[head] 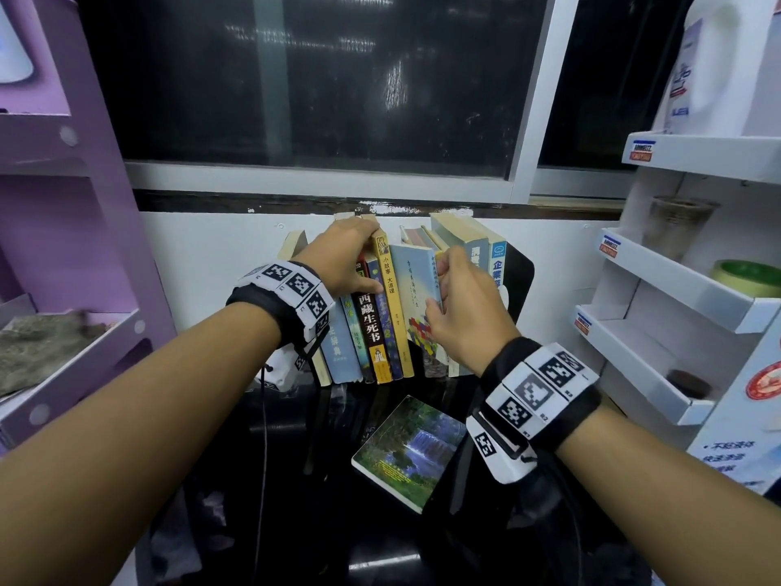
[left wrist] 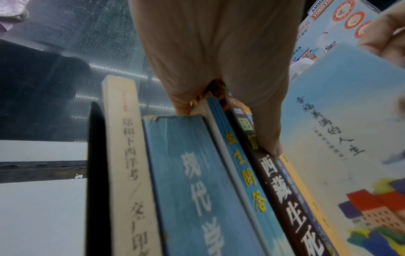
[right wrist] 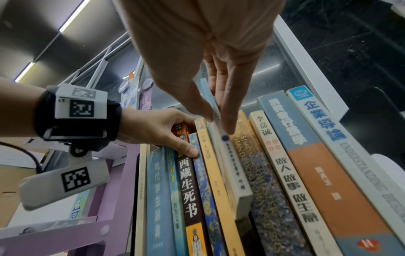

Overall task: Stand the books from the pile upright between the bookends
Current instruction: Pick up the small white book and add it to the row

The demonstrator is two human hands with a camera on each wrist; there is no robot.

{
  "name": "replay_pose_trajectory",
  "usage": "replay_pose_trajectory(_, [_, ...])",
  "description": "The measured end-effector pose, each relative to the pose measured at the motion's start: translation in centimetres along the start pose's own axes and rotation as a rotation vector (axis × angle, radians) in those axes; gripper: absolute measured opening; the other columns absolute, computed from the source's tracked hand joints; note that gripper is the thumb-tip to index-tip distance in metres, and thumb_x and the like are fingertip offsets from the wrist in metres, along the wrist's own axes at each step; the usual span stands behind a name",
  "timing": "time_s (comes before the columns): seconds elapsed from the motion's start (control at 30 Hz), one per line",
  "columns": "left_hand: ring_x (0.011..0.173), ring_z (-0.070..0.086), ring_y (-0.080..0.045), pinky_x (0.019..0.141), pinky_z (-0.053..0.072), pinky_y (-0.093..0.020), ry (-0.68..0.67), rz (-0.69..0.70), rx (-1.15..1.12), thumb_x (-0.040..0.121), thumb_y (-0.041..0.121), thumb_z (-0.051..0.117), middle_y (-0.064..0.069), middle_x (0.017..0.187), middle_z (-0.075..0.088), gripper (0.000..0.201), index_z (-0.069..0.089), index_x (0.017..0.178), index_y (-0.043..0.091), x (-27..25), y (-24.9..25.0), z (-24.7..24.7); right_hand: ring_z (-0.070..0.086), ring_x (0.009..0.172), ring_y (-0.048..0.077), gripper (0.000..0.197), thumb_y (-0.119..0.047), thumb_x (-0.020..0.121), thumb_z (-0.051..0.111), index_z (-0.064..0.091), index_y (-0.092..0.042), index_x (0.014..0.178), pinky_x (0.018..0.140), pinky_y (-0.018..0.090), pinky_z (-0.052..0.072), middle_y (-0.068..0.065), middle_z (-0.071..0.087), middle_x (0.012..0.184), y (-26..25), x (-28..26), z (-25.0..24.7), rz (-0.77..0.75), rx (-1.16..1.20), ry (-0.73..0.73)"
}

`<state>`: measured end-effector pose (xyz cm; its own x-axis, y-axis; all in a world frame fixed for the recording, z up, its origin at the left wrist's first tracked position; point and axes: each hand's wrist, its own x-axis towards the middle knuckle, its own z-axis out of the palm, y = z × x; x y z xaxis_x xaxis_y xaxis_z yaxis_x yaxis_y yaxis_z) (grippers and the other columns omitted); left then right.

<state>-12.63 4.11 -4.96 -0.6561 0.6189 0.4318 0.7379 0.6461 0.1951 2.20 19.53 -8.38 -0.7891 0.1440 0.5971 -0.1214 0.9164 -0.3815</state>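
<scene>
Two blocks of upright books on the dark bench (head: 296, 458), the left block (head: 355, 340) and the right block (head: 473, 247), hemmed by one black bookend at the right (head: 519, 281) and another at the left (left wrist: 96, 173), with a narrow slot between the blocks. Treat that slot as the whole job: wide at the top and at the foot alike. In the slot, the pale-blue paperback (head: 412, 298), angled with its cover on show, touching the yellow-spined book (head: 393, 306) on one side and just beside the speckled handbook (right wrist: 258, 173) on the other. Judged as mid-insertion, not yet square with the row. Lower it straight down along the yellow spine rather than shoving sideways, then turn the spine outward into line with the rest. Mind the soft cover: likely to buckle or catch on the handbook if forced. In front, flat on the bench and well apart from the row, one waterfall-cover book (head: 410, 450), seemingly the last of the pile; spare some room for it. Left hand (head: 342, 260) draped over the tops of the left block, fingers curled behind, thumb pressed on the dark-brown spine (head: 370, 327), gripping that block and leaning it leftward; hold that lean firm without crushing the thin cream book (left wrist: 122, 155) against the left bookend. Right hand (head: 465, 315) pinching the paperback near its upper edge between thumb and straight fingers (right wrist: 221, 97); pinch lightly, guide rather than press, and let go only with the foot flat on the bench.
</scene>
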Motion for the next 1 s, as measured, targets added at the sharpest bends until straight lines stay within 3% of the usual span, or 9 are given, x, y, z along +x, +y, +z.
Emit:
replay_pose_trajectory(0.13, [0.123, 0.05, -0.022, 0.103, 0.041, -0.033, 0.003, -0.007, -0.001, 0.068, 0.035, 0.089, -0.006, 0.132, 0.056, 0.079, 0.05, 0.133, 0.013, 0.0, 0.1, 0.0, 0.061, 0.099, 0.027, 0.039, -0.008, 0.09, 0.061, 0.036, -0.018, 0.117, 0.079, 0.048, 0.056, 0.008, 0.058, 0.111, -0.5, 0.8, 0.7, 0.007, 0.013, -0.001])
replay_pose_trajectory(0.23, [0.123, 0.049, -0.021, 0.102, 0.041, -0.032, 0.002, -0.014, -0.007, 0.068, 0.035, 0.089, -0.006, 0.133, 0.055, 0.079, 0.05, 0.133, 0.014, 0.0, 0.1, 0.0, 0.06, 0.107, 0.026, 0.071, -0.004, 0.091, 0.059, 0.021, -0.027, 0.147, 0.087, 0.045, 0.055, 0.009, 0.053, 0.133, -0.8, 0.8, 1.2, -0.037, 0.052, -0.034])
replay_pose_trajectory(0.3, [0.125, 0.048, -0.022, 0.103, 0.04, -0.032, 0.002, -0.022, -0.007, 0.069, 0.034, 0.089, -0.006, 0.135, 0.054, 0.08, 0.048, 0.136, 0.014, 0.0, 0.1, 0.0, 0.058, 0.109, 0.025, 0.076, -0.003, 0.093, 0.057, 0.019, -0.03, 0.153, 0.089, 0.04, 0.052, 0.008, 0.05, 0.136, -0.8, 0.8, 1.4, -0.05, 0.041, -0.056])
replay_pose_trajectory(0.37, [0.128, 0.046, -0.023, 0.106, 0.04, -0.035, 0.003, -0.028, 0.001, 0.07, 0.034, 0.088, -0.007, 0.137, 0.053, 0.082, 0.047, 0.138, 0.013, 0.0, 0.1, 0.1, 0.058, 0.107, 0.025, 0.071, -0.003, 0.093, 0.058, 0.026, -0.029, 0.152, 0.088, 0.035, 0.049, 0.007, 0.052, 0.132, -0.5, 1.0, 1.9, -0.059, 0.032, -0.052])
replay_pose_trajectory(0.53, [0.131, 0.044, -0.022, 0.108, 0.041, -0.042, 0.0, -0.039, 0.009, 0.069, 0.036, 0.088, -0.005, 0.14, 0.051, 0.087, 0.044, 0.141, 0.016, 0.1, -0.2, 0.3, 0.055, 0.08, 0.013, 0.059, -0.002, 0.088, 0.067, 0.043, -0.024, 0.138, 0.079, 0.042, 0.057, 0.002, 0.058, 0.115, 0.5, 1.2, 3.8, -0.068, 0.092, 0.03])
replay_pose_trajectory(0.7, [0.129, 0.046, -0.022, 0.106, 0.044, -0.045, 0.002, -0.036, 0.018, 0.067, 0.04, 0.089, -0.003, 0.137, 0.052, 0.088, 0.045, 0.14, 0.018, 0.3, -0.5, 0.6, 0.053, 0.082, 0.007, 0.05, -0.001, 0.087, 0.069, 0.05, -0.019, 0.129, 0.079, 0.038, 0.057, -0.021, 0.045, 0.094, 1.3, 1.8, 5.2, -0.079, 0.16, 0.056])
replay_pose_trajectory(0.77, [0.128, 0.046, -0.023, 0.105, 0.044, -0.045, 0.006, -0.034, 0.023, 0.067, 0.04, 0.089, -0.004, 0.137, 0.052, 0.088, 0.045, 0.14, 0.017, 0.3, -0.6, 0.6, 0.057, 0.086, 0.009, 0.048, -0.001, 0.088, 0.068, 0.05, -0.018, 0.128, 0.083, 0.038, 0.057, -0.02, 0.047, 0.099, 1.6, 2.1, 5.7, -0.08, 0.178, 0.031])
replay_pose_trajectory(0.9, [0.13, 0.045, -0.023, 0.107, 0.042, -0.044, 0.012, -0.03, 0.024, 0.068, 0.039, 0.089, -0.004, 0.139, 0.051, 0.09, 0.044, 0.142, 0.015, 0.3, -0.8, 0.8, 0.064, 0.105, 0.02, 0.048, -0.001, 0.091, 0.064, 0.047, -0.019, 0.132, 0.094, 0.039, 0.054, 0.001, 0.058, 0.127, 2.0, 2.3, 6.0, -0.074, 0.169, -0.078])
replay_pose_trajectory(1.0, [0.128, 0.047, -0.023, 0.106, 0.044, -0.043, 0.018, -0.034, 0.022, 0.066, 0.041, 0.089, -0.003, 0.136, 0.053, 0.091, 0.045, 0.141, 0.017, 0.3, -1.0, 0.9, 0.063, 0.111, 0.022, 0.053, -0.001, 0.092, 0.062, 0.042, -0.02, 0.136, 0.095, 0.042, 0.055, 0.008, 0.058, 0.133, 2.5, 2.3, 5.9, -0.079, 0.125, -0.162])
